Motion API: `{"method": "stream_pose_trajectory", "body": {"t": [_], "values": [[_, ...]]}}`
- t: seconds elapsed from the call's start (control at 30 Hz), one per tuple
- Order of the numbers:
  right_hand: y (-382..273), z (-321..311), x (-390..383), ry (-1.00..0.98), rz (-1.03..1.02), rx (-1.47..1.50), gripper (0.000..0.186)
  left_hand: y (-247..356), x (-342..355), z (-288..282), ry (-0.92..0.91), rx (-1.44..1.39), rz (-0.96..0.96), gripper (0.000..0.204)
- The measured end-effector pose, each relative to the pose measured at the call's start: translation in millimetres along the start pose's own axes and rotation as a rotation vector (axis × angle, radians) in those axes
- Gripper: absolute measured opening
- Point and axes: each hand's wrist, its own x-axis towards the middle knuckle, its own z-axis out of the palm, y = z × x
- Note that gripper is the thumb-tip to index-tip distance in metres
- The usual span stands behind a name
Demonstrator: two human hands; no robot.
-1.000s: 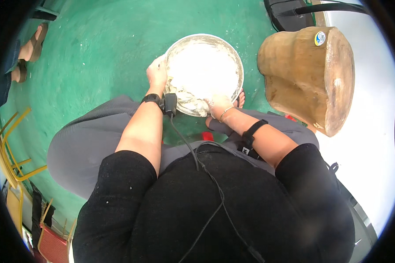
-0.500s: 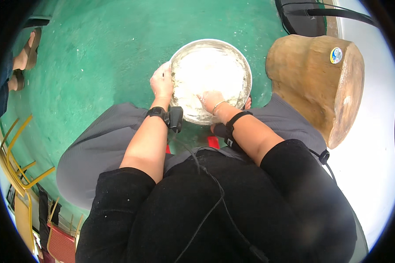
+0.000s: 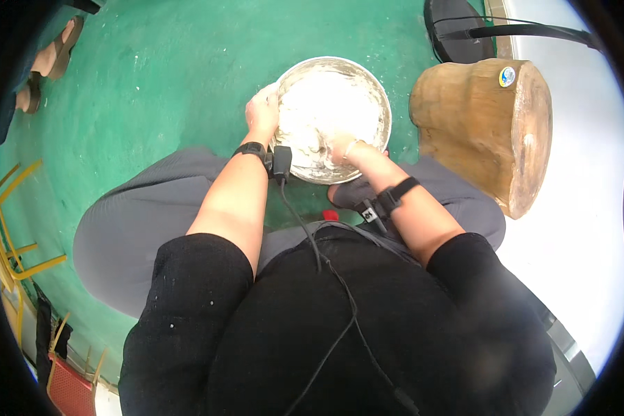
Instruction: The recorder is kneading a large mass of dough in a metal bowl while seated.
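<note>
A round metal bowl (image 3: 387, 104) stands on the floor between my legs. Inside it lies a white, floury mass (image 3: 329, 100), very bright, with a rough furrowed patch on the near side. My left hand (image 3: 262, 111) grips the bowl's left rim, fingers wrapped over the edge. My right hand (image 3: 341, 147) reaches down into the bowl at the near right, in contact with the white mass. Glare and the mass hide the right fingers, so their closing does not show. Both forearms wear black straps with small devices.
A wooden stump (image 3: 468, 118) with a round sticker stands to the right by the white wall. Behind it is a dark round stand base (image 3: 457, 31). Another person's sandalled foot (image 3: 61, 52) is at far left. Yellow-framed chairs (image 3: 10, 229) stand at the left.
My right hand has shifted slightly rightward within the bowl, and the white mass beside it looks more furrowed. My left hand keeps its grip on the rim. The whole view has shifted a little.
</note>
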Motion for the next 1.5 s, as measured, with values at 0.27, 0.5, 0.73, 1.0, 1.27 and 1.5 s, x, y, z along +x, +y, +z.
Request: {"method": "stream_pose_trajectory", "body": {"t": [0.27,0.5,0.73,1.0,1.27,1.5], "values": [[58.2,-43.9,-39.8,0.385,0.380,1.106,0.041,0.7,1.2,11.5,-0.009,0.047,0.014,0.025],[98.9,-36.0,-36.0,0.387,0.376,0.226,0.053,2.9,7.4,17.0,-0.039,0.109,0.069,0.035],[119.2,-10.2,-13.0,0.328,0.296,0.577,0.048,4.6,6.3,16.9,-0.027,0.117,0.042,0.035],[59.0,-15.7,8.1,0.388,0.251,0.208,0.045,10.9,6.1,20.2,-0.020,0.046,-0.076,0.036],[-74.9,-43.1,-15.9,0.110,0.211,-0.041,0.036,-10.8,10.3,15.0,0.041,-0.104,-0.107,0.033],[-52.2,-2.6,10.1,0.075,0.129,-0.072,0.031,2.3,8.1,13.0,-0.031,-0.047,-0.075,0.031]]}}
